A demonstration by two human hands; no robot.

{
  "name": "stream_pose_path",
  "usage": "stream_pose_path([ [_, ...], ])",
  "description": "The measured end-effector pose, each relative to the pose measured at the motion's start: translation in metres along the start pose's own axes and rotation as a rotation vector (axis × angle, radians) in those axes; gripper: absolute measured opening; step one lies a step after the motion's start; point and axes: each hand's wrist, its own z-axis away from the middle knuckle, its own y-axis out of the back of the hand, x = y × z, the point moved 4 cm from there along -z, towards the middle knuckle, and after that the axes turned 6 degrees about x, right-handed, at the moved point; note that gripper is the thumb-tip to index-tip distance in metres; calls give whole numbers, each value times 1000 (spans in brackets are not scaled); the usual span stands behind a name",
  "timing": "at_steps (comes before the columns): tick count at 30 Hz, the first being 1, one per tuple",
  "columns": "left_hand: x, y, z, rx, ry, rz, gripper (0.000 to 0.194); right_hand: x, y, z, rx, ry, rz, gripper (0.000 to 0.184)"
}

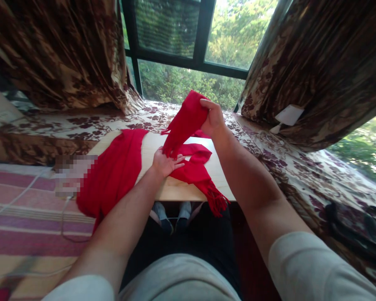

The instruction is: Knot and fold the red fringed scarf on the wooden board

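A long red scarf (115, 171) with fringed ends lies across a small light wooden table (175, 190). My right hand (212, 118) is closed on one end of the scarf and holds it lifted above the table. My left hand (166, 162) rests on the table with its fingers stretched onto the scarf's fringe below the lifted end. The other fringed end (217, 200) hangs over the table's front edge at the right. A wide bunched part of the scarf drapes off the table's left side.
Brown floral curtains (59, 50) hang left and right of a dark-framed window (200, 46). A floral cloth (269, 146) covers the ledge behind the table. A striped bedcover (25, 217) with a thin cable lies left. A dark bag (357, 228) sits at the right.
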Motion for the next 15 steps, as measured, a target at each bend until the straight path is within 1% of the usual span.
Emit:
stream_pose_path([
  [4,1,-7,-4,103,9,-56,44,5,11,-6,18,-47,35,13],
  [6,4,-10,-6,124,4,-145,34,8,16,-10,37,-65,60,14],
  [7,7,-12,-7,128,-21,-205,28,9,18,-12,51,-66,75,15],
  [8,10,-13,-8,130,-69,-274,23,9,20,-15,65,-67,89,17],
  [10,20,-14,-11,152,-229,-459,16,9,22,-20,81,-80,93,20],
  [13,35,-11,-16,240,-534,-904,8,8,17,-25,74,-122,23,20],
  [14,38,-9,-18,275,-609,-1061,7,7,15,-25,73,-127,-10,21],
  [15,40,-6,-20,299,-656,-1193,6,6,12,-26,81,-121,-42,23],
])
